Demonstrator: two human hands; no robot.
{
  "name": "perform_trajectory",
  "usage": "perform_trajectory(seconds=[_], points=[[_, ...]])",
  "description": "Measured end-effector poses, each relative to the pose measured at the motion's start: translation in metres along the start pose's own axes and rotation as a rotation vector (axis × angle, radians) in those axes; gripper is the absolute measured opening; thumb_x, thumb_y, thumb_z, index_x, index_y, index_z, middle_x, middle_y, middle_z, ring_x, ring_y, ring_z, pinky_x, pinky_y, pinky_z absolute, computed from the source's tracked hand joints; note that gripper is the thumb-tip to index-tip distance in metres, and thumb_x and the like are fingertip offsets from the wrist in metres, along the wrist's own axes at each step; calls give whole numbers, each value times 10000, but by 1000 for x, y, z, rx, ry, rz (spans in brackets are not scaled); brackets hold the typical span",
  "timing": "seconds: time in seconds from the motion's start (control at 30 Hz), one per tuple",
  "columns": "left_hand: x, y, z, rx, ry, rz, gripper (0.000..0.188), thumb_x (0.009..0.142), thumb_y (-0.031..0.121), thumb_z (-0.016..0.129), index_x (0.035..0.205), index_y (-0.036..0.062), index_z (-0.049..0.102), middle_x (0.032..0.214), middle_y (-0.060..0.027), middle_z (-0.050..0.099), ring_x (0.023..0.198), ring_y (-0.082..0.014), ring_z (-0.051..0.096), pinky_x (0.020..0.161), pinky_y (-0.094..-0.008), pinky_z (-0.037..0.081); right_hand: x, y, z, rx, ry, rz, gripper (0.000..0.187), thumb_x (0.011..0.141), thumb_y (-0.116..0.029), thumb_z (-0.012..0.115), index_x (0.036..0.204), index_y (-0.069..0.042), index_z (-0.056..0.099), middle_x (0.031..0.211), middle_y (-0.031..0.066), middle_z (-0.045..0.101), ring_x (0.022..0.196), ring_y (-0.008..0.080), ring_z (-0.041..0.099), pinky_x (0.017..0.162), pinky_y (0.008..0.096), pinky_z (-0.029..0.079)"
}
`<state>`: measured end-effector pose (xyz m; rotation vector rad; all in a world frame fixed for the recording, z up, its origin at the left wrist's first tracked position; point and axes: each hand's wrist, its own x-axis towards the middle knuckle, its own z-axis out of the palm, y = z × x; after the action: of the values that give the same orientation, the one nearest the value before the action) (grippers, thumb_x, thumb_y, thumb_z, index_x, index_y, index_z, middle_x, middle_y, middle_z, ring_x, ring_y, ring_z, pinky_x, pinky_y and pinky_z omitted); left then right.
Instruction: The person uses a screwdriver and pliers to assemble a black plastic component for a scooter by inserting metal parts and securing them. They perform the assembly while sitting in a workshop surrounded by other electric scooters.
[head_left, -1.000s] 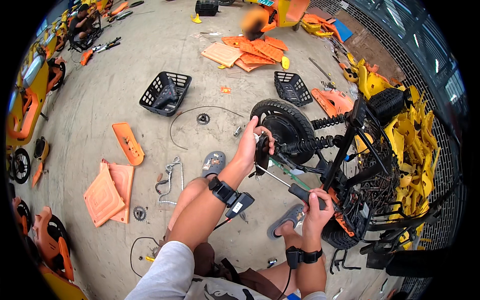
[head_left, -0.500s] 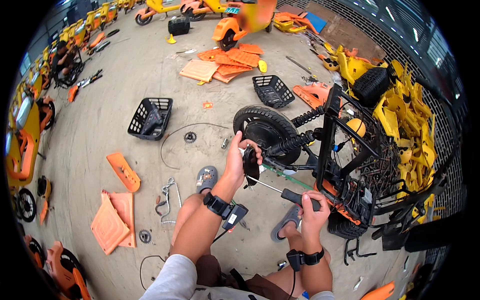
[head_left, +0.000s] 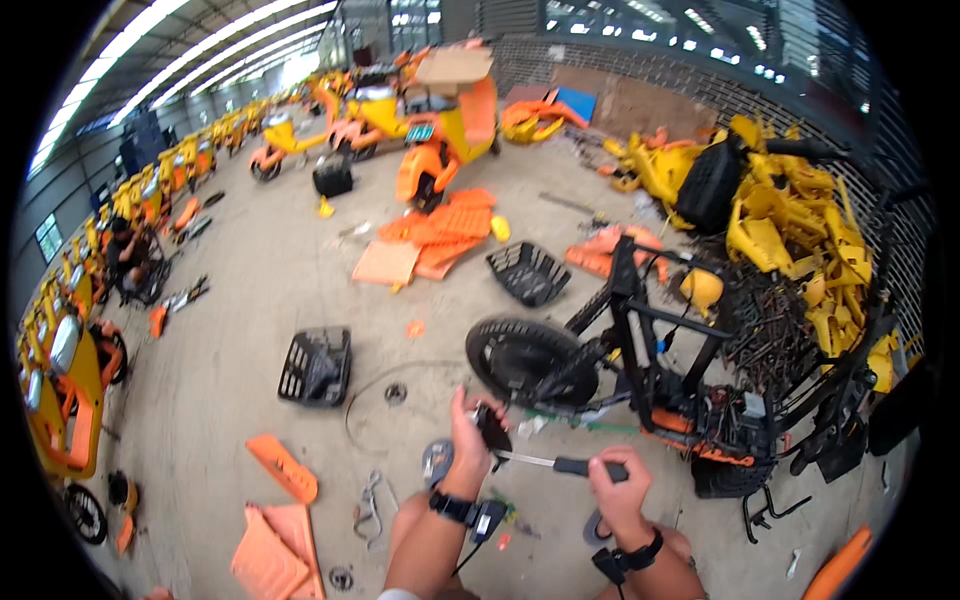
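Observation:
My left hand (head_left: 468,440) is closed around a small dark rounded part (head_left: 492,430); its exact kind does not show. My right hand (head_left: 620,490) grips the black handle of a screwdriver (head_left: 575,467). The metal shaft points left, and its tip meets or passes just beside the lower side of the dark part; blur hides which. Just beyond both hands, a stripped scooter frame (head_left: 640,350) lies tilted with its rear wheel (head_left: 530,362) toward the left.
Black baskets (head_left: 317,368) (head_left: 528,274) lie on the floor, with orange panels (head_left: 440,235) farther off. Yellow body parts (head_left: 790,220) and tangled metal pieces (head_left: 760,325) are heaped at right. An orange cover (head_left: 283,468) and a chainring (head_left: 396,393) lie left. Another person (head_left: 130,255) sits far left.
The view has tilted up, so the scene sits lower and more of the hall shows. Both hands still hold the dark part and the screwdriver, now seen farther from the wheel.

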<state>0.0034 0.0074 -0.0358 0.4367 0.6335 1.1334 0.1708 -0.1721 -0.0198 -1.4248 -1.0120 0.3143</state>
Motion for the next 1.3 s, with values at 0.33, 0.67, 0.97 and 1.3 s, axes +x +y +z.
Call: perform_trajectory(seconds=[0.33,0.67,0.97,1.3], points=[[-10,4,4,-27,-49,109,602,981,557,320,761,36,525,682,-128,555,631,-257,564,612,-357,474,23,-3,6,313,26,390,172,882,-86,688,831,29,571,601,78,596,419,124,552,371,265,432],[1,2,-9,72,76,192,563,999,509,352,781,16,514,716,-147,566,654,-235,570,632,-335,504,21,4,22,206,37,168,191,785,-60,769,888,-13,616,805,64,651,701,112,613,624,256,491],[-3,0,-5,6,50,70,582,989,531,342,757,28,518,761,-153,574,647,-239,553,614,-341,491,27,-2,10,214,-1,8,290,804,-46,739,1063,-29,611,904,58,660,828,120,628,740,268,508],[-12,14,14,-175,-152,-62,698,968,644,248,790,30,527,730,-131,516,674,-287,538,734,-464,476,23,4,1,278,-98,309,312,828,33,507,1129,-17,575,701,53,618,626,118,593,615,261,498]])
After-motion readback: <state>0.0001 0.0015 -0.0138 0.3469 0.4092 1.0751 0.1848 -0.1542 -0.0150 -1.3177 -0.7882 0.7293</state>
